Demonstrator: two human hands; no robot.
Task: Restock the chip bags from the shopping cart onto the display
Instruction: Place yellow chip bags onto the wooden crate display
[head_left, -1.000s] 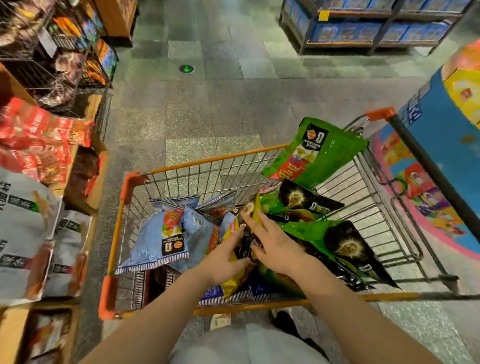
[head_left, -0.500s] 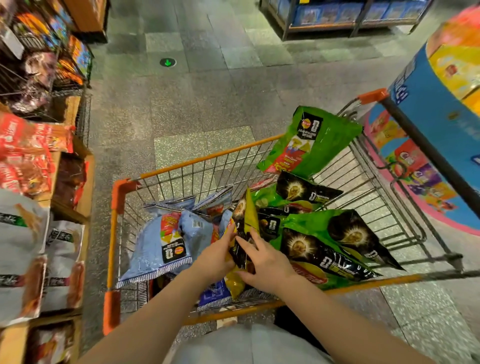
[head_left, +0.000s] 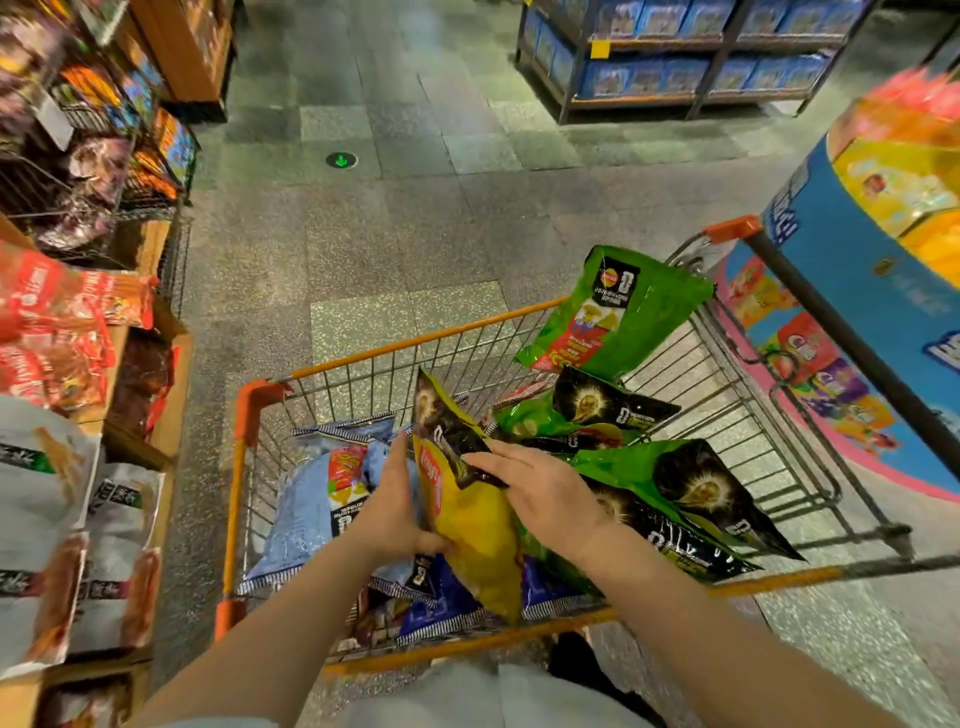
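You stand in a supermarket aisle: a wire shopping cart (head_left: 519, 332) of chip bags (head_left: 618, 312), stocked snack shelves (head_left: 78, 322) at your left, boxed goods racks (head_left: 675, 67) ahead, tiled floor (head_left: 415, 218).

chip bags (head_left: 618, 312) in cart (head_left: 415, 340), shelves (head_left: 78, 364) left

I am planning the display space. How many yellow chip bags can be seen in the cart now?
1. The yellow chip bag stands upright mid-cart, held between the left hand and right hand. Others may be buried under the green and blue bags.
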